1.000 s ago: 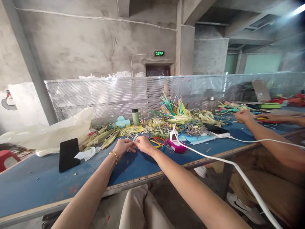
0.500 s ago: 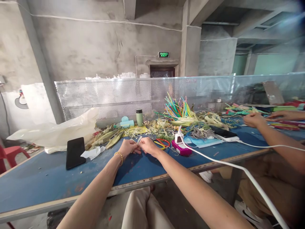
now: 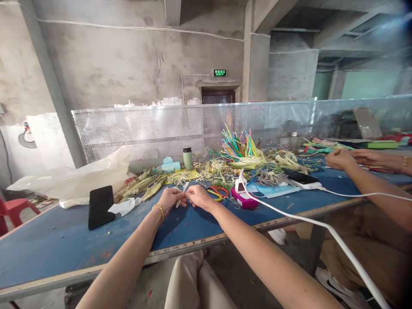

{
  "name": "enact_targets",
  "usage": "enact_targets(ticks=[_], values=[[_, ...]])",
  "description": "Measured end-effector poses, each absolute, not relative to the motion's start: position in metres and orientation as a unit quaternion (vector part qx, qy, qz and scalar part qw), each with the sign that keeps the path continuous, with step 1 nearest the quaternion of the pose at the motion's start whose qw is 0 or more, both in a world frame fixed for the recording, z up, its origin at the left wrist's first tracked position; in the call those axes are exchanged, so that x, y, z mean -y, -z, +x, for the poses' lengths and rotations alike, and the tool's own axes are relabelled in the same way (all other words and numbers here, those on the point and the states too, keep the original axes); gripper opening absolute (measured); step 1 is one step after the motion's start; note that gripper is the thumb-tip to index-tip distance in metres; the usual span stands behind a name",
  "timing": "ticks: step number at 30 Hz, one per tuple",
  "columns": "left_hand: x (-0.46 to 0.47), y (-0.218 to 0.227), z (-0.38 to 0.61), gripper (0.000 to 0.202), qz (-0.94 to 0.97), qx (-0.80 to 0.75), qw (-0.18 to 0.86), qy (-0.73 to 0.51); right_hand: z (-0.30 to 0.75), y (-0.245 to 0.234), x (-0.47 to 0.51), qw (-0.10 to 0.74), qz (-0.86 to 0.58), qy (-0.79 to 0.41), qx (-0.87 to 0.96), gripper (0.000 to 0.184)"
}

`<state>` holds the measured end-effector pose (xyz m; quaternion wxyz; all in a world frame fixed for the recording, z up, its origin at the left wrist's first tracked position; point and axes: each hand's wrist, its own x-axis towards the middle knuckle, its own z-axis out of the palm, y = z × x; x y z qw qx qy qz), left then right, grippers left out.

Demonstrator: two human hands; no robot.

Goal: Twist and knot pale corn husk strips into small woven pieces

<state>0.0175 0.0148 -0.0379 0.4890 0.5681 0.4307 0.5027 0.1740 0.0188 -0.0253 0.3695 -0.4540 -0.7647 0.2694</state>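
Note:
My left hand (image 3: 170,199), with a gold bead bracelet at the wrist, is closed with fingertips pinched on a pale strip of husk (image 3: 186,186). My right hand (image 3: 198,196) meets it fingertip to fingertip and pinches the same strip. Short pale ends stick out above and below the fingers; the middle is hidden by them. Just right of my right hand lie scissors (image 3: 219,194) with red and yellow handles. Beyond the hands spreads a heap of dried corn husks (image 3: 212,171), with longer husks (image 3: 154,187) to the left.
A black phone (image 3: 101,207) and crumpled tissue (image 3: 125,207) lie left on the blue table (image 3: 64,253). To the right are a magenta box (image 3: 243,200), a white cable (image 3: 289,218) and another phone (image 3: 301,177). A green bottle (image 3: 187,159) stands behind. A co-worker's hands (image 3: 343,159) work at right.
The pale strip shows more now, with ends above and below my fingers. My hands shift only slightly. The co-worker's hands have moved closer together.

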Motion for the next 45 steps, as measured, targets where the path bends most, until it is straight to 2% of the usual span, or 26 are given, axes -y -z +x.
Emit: enact_targets(ticks=[4, 11, 18, 21, 28, 32, 45], values=[[-0.015, 0.039, 0.019, 0.026, 0.544, -0.431, 0.498, -0.520, 0.172, 0.024, -0.016, 0.368, -0.445, -0.280, 0.767, 0.022], [-0.016, 0.038, 0.018, 0.026, 0.521, -0.434, 0.515, -0.525, 0.169, 0.022, -0.014, 0.401, -0.417, -0.383, 0.721, 0.024], [-0.014, 0.036, 0.019, 0.026, 0.508, -0.429, 0.529, -0.528, 0.171, 0.023, -0.016, 0.408, -0.392, -0.412, 0.714, 0.025], [-0.013, 0.034, 0.018, 0.025, 0.506, -0.423, 0.538, -0.524, 0.172, 0.025, -0.017, 0.405, -0.402, -0.393, 0.721, 0.022], [-0.008, 0.030, 0.013, 0.007, 0.529, -0.386, 0.580, -0.484, 0.173, 0.028, -0.021, 0.403, -0.441, -0.326, 0.733, 0.021], [-0.007, 0.030, 0.014, 0.007, 0.534, -0.392, 0.569, -0.487, 0.173, 0.029, -0.024, 0.398, -0.439, -0.322, 0.738, 0.016], [-0.013, 0.037, 0.017, 0.013, 0.567, -0.425, 0.510, -0.488, 0.172, 0.026, -0.019, 0.396, -0.431, -0.343, 0.735, 0.020]])
